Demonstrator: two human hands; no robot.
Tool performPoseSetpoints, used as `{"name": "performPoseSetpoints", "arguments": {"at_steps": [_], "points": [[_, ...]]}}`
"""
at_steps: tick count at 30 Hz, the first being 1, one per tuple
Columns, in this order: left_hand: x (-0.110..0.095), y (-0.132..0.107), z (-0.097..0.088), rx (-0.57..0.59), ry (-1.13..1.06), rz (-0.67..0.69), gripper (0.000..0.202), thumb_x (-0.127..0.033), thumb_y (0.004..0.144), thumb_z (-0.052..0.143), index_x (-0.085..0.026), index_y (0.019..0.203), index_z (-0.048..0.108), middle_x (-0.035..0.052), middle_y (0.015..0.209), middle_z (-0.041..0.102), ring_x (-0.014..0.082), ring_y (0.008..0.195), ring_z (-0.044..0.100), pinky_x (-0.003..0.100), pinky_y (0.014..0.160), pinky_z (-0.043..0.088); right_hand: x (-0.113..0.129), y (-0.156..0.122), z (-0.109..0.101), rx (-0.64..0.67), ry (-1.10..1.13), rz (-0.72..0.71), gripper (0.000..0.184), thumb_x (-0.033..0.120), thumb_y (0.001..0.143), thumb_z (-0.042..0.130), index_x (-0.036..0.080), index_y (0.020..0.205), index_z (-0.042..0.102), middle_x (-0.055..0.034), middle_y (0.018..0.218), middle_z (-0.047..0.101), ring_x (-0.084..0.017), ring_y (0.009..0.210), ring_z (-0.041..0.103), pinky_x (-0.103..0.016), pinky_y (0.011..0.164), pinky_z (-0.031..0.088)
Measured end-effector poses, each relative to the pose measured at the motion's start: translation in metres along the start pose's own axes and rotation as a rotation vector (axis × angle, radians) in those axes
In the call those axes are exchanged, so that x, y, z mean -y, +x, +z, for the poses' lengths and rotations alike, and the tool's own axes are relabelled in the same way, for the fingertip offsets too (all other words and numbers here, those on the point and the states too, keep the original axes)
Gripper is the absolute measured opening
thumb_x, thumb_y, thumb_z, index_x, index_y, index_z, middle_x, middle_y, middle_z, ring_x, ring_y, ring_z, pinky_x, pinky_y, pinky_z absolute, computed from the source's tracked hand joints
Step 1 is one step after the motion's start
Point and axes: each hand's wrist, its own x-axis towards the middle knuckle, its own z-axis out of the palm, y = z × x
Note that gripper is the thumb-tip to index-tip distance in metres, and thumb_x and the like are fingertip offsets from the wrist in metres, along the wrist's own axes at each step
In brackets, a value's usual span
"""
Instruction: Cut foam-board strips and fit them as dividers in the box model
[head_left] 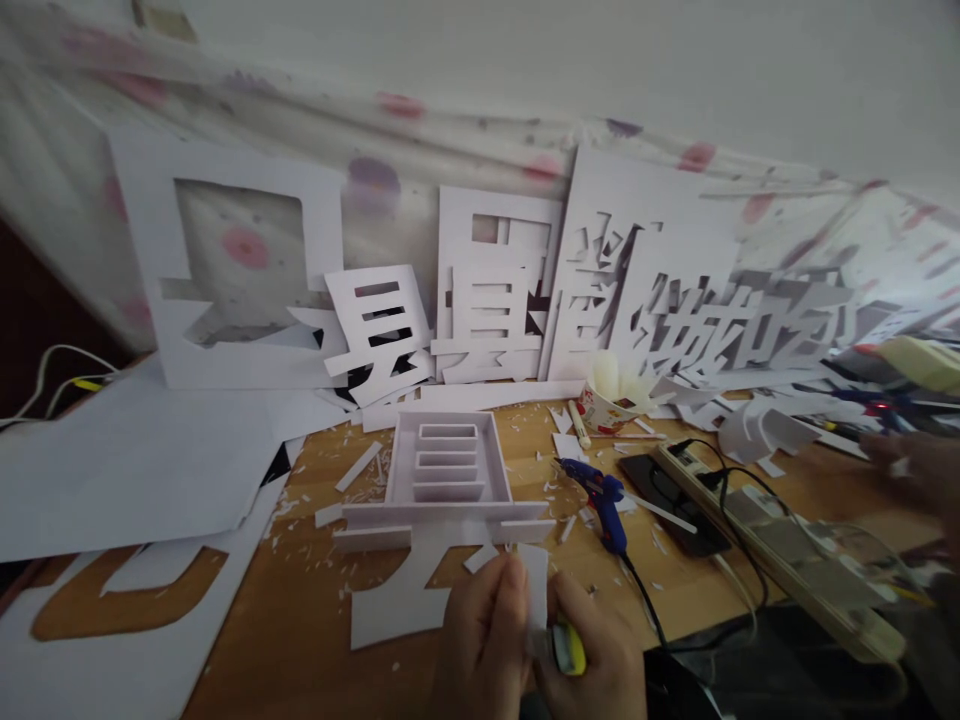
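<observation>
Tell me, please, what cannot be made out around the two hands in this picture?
- yellow tool: head view, mostly covered by the right hand; its kind is unclear.
- white strip: head view, lower end hidden behind the left hand.
- another person's hand: head view, blurred and cut by the right edge.

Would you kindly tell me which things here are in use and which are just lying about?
In use: left hand, right hand, white strip, yellow cutter, white character piece.
Lying about: blue glue gun, power strip, paper cup, phone.
</observation>
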Motion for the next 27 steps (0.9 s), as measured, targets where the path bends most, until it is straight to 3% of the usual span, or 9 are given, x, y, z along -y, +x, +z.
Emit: {"name": "performPoseSetpoints", "arguments": {"at_steps": [2, 5, 9, 14, 22, 27], "points": [[0.0, -0.002, 0.002, -0.035, 0.0, -0.011, 0.054, -0.072, 0.071, 0.071, -0.023, 0.094, 0.076, 0.0076, 0.104, 0.074, 0.0266, 0.101, 0.068, 0.028, 0.082, 0.057, 0.0, -0.001, 0.001, 0.01, -0.025, -0.005, 0.012, 0.014, 0.073, 0.049, 0.026, 0.071, 0.048, 0.0083, 0.053, 0.058, -0.01, 0.041, 0.058, -0.02, 0.042, 0.038], [-0.002, -0.003, 0.004, 0.007, -0.003, -0.084, 0.061, -0.075, 0.07, 0.07, -0.022, 0.1, 0.075, 0.0094, 0.113, 0.075, 0.0285, 0.101, 0.07, 0.027, 0.068, 0.058, -0.001, -0.002, 0.001, 0.024, -0.042, 0.002, 0.011, 0.015, 0.074, 0.05, 0.025, 0.07, 0.05, 0.0077, 0.052, 0.058, -0.01, 0.04, 0.057, -0.019, 0.042, 0.039], [-0.006, -0.005, 0.005, 0.022, -0.046, -0.133, 0.064, -0.077, 0.066, 0.072, -0.022, 0.098, 0.075, 0.0087, 0.111, 0.077, 0.0273, 0.096, 0.072, 0.025, 0.06, 0.057, -0.002, -0.003, 0.004, 0.017, -0.051, 0.014, 0.013, 0.016, 0.076, 0.05, 0.025, 0.067, 0.049, 0.0063, 0.053, 0.061, -0.01, 0.04, 0.059, -0.018, 0.043, 0.04], [-0.008, -0.005, 0.006, -0.002, -0.062, -0.168, 0.064, -0.078, 0.064, 0.073, -0.022, 0.095, 0.075, 0.0087, 0.106, 0.077, 0.0261, 0.092, 0.072, 0.026, 0.06, 0.057, -0.003, -0.004, 0.009, -0.018, -0.052, 0.056, 0.016, 0.017, 0.078, 0.05, 0.024, 0.064, 0.05, 0.0066, 0.05, 0.057, -0.011, 0.04, 0.059, -0.019, 0.044, 0.041], [-0.004, -0.002, 0.002, 0.058, -0.028, -0.196, 0.051, -0.068, 0.08, 0.067, -0.025, 0.106, 0.071, 0.0084, 0.123, 0.072, 0.025, 0.103, 0.071, 0.024, 0.063, 0.057, -0.005, -0.007, 0.015, -0.041, -0.027, 0.147, 0.019, 0.017, 0.084, 0.053, 0.023, 0.065, 0.053, 0.0057, 0.051, 0.06, -0.011, 0.04, 0.057, -0.017, 0.042, 0.042], [0.006, 0.001, 0.005, 0.117, -0.054, -0.148, 0.053, -0.07, 0.081, 0.064, -0.023, 0.106, 0.07, 0.0087, 0.112, 0.073, 0.0254, 0.097, 0.071, 0.026, 0.065, 0.058, -0.006, -0.008, 0.013, -0.025, -0.013, 0.145, 0.02, 0.019, 0.084, 0.053, 0.023, 0.064, 0.053, 0.0041, 0.054, 0.063, -0.012, 0.042, 0.06, -0.018, 0.043, 0.041]]}}
